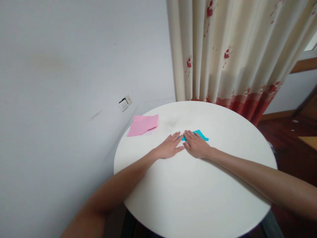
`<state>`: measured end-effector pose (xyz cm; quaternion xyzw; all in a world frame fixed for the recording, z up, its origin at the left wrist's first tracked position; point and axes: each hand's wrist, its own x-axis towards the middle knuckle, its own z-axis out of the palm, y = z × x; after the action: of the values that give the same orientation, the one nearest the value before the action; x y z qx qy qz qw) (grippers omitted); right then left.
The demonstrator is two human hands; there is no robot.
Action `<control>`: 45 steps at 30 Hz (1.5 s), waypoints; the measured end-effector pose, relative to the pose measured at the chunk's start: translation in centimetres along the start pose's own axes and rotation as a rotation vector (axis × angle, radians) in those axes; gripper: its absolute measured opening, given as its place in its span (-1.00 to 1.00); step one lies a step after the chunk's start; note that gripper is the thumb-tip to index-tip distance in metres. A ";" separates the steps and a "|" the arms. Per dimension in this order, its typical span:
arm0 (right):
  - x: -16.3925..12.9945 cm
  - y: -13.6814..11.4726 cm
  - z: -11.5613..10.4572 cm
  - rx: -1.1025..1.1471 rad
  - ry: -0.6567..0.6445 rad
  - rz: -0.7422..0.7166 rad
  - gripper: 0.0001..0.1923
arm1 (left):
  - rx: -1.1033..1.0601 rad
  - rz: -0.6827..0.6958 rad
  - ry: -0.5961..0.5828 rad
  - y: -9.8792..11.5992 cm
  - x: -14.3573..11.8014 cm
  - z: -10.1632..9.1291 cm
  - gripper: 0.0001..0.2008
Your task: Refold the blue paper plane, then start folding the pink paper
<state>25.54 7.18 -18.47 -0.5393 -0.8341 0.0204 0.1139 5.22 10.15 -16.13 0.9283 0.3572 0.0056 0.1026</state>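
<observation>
White plastic socket on pale wall, beyond table's left edge. Pink rectangular paper sheet at far left of round white table; pale strip beneath, mostly hidden, hard to make out. Left hand flat, fingers extended, gripping nothing, fingertips at left end of bright-blue folded paper. Blue paper toward table's far side, long axis left-right, tip pointing right; middle covered by right hand, laid flat, nothing grasped. Cream red-flowered fabric curtain beyond, top cut off.
</observation>
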 end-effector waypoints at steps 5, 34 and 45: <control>-0.1 -0.2 -0.2 -0.041 -0.008 0.109 -0.26 | 0.004 -0.004 -0.003 -0.2 0.1 0.1 -0.30; 0.0 0.4 0.0 0.012 0.008 -0.072 -0.29 | 0.153 -0.361 -0.155 1.0 -1.7 -1.4 -0.04; -0.1 0.3 0.0 0.015 0.011 -0.064 -0.30 | 0.203 -0.232 0.184 -0.6 -0.5 -0.3 -0.42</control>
<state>25.81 7.25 -18.56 -0.5116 -0.8502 0.0199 0.1231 4.41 10.29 -15.92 0.8820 0.4687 0.0426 -0.0250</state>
